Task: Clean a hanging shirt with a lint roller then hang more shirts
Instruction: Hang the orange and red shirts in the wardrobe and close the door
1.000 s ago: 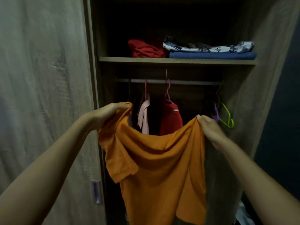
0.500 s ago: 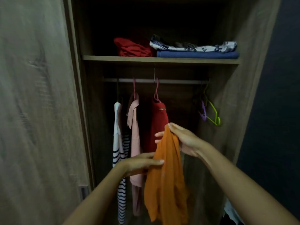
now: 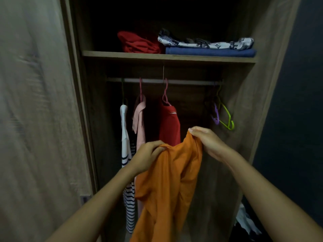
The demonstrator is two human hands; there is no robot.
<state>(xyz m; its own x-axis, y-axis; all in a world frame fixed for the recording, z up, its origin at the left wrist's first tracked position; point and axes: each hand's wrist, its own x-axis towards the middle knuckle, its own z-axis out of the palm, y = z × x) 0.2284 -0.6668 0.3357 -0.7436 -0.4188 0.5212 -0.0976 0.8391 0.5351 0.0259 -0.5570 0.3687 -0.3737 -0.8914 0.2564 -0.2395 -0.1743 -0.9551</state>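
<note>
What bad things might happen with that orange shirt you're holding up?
Both hands, the left hand and the right hand, only pinch the top edge of the orange shirt, so it might slip and drop to the floor. It is bunched and not on a hanger yet, so it may crease. The free green hanger hangs far right on the rail; reaching for it with one hand could let the shirt sag or brush the red shirt.

A home bedroom closet: an open wooden wardrobe [image 3: 272, 49] fills the frame. Folded clothes [image 3: 209, 48] lie on its shelf [image 3: 122, 54] at upper centre. Below, shirts [image 3: 169, 123] and empty plastic hangers [image 3: 225, 116] hang from a rail [image 3: 192, 82].
</note>
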